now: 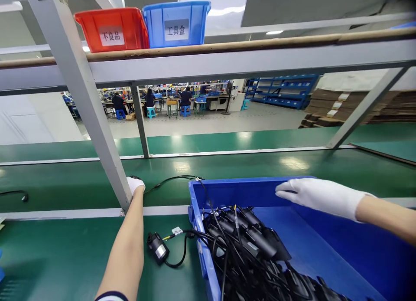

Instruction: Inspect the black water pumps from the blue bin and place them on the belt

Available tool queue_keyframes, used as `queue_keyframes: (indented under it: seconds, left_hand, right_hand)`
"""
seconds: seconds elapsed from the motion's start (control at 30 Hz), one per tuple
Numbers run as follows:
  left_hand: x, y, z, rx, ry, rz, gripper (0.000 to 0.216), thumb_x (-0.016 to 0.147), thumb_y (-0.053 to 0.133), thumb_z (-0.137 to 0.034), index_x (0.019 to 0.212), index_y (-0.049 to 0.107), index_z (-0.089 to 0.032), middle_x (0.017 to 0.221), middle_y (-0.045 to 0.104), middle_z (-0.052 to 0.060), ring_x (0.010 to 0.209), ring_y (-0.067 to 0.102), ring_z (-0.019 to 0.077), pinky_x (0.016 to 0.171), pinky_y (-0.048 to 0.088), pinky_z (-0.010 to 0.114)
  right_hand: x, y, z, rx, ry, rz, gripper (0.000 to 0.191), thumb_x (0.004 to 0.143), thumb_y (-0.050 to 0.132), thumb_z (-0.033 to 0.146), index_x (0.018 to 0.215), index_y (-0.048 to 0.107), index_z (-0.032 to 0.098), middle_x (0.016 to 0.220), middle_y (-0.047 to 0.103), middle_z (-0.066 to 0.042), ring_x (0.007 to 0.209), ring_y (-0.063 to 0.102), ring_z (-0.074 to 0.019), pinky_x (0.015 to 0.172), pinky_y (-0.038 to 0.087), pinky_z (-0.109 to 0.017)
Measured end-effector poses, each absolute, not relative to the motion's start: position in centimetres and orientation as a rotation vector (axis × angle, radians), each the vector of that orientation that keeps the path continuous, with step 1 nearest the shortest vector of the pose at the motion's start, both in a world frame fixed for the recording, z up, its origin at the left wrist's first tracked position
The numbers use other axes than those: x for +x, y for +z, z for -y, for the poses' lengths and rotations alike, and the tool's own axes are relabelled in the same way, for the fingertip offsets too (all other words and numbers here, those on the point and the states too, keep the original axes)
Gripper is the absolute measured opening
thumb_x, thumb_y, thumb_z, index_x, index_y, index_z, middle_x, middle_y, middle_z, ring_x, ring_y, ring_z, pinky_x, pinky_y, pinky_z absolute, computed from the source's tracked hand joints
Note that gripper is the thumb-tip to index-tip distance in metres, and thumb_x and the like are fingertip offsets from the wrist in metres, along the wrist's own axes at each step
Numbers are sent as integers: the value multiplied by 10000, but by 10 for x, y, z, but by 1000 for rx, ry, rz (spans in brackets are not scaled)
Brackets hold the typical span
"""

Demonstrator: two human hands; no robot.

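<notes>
My left hand (pixel 135 185), in a white glove, reaches out over the green belt (pixel 65 184) to the foot of a slanted grey post (pixel 87 101). Its fingers are curled on the end of a black cable (pixel 172 178) that runs right toward a blue bin (pixel 227 186). My right hand (pixel 312 195), also gloved, lies flat with fingers stretched on the bin's far rim and holds nothing. A tangle of black cabled parts (pixel 250 244) fills the bin's left side. One small black cylindrical part (pixel 158 248) with a white tag lies on the belt beside the bin.
On the upper shelf stand a red bin (pixel 112 30) and a blue bin (pixel 177 23), both labelled. Another black cable end (pixel 20 195) lies at the far left of the belt. Seated people (pixel 149 99) work at benches far behind; stacked cardboard (pixel 334 108) is at the right.
</notes>
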State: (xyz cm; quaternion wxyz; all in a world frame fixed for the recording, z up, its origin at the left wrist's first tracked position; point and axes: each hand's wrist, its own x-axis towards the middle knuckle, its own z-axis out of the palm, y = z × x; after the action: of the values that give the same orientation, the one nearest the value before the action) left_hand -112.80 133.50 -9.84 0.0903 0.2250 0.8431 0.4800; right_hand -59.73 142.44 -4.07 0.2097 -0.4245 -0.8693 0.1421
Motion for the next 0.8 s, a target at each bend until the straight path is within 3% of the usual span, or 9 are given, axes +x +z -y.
queue_keyframes:
  seconds: [0.1,0.2,0.33,0.47,0.57,0.67,0.8]
  left_hand:
    - [-1126,-103,-1345,785,1366,-2640,539,935,683,-359,1419,530,-176,1632,347,141,1511,294,378,1231,246,635]
    - [-1117,-89,-1364,1033,1343,-2620,527,922,661,-306,1405,524,-145,1669,286,151,1533,254,367,1251,200,601]
    - [-1093,-42,-1386,1362,1361,-2428,420,869,655,-233,1263,619,-92,1626,369,208,1498,346,380,1259,244,540]
    - [-1048,12,-1375,1688,1386,-2092,274,886,616,-238,1127,693,-133,1522,519,175,1482,405,336,1282,255,450]
    - [-1004,39,-1346,1830,1377,-1816,217,896,631,-275,1055,723,-161,1363,654,132,1390,515,326,1251,331,490]
    - [-964,57,-1315,1894,1346,-1577,190,890,663,-267,1037,740,-174,1202,738,96,1256,623,310,1170,447,509]
    - [-913,83,-1289,1954,1292,-1300,223,918,657,-220,1125,727,-178,1271,731,89,1213,677,269,1124,506,468]
  right_hand:
    - [-590,-73,-1416,-1415,565,2573,173,773,689,446,712,763,301,876,790,-161,826,750,-345,840,524,-484]
    - [-605,-111,-1410,-1730,765,2588,306,781,708,500,627,681,237,642,703,-99,661,709,-300,744,543,-489]
    - [-624,-146,-1397,-1925,1173,2482,495,697,772,651,642,656,173,654,676,-62,558,663,-233,531,533,-364]
    - [-626,-151,-1371,-1907,1362,2322,460,844,696,609,985,727,173,871,752,-52,683,692,-170,569,536,-277]
    - [-627,-139,-1354,-1939,1241,2258,374,908,672,513,976,713,148,850,739,-45,697,683,-154,621,529,-275]
    - [-628,-99,-1348,-1975,893,2211,327,828,739,468,819,683,146,788,723,-74,745,704,-232,646,495,-307]
    - [-631,5,-1329,-1911,291,2010,464,867,646,559,1140,610,186,1063,724,-171,1001,698,-370,770,497,-404]
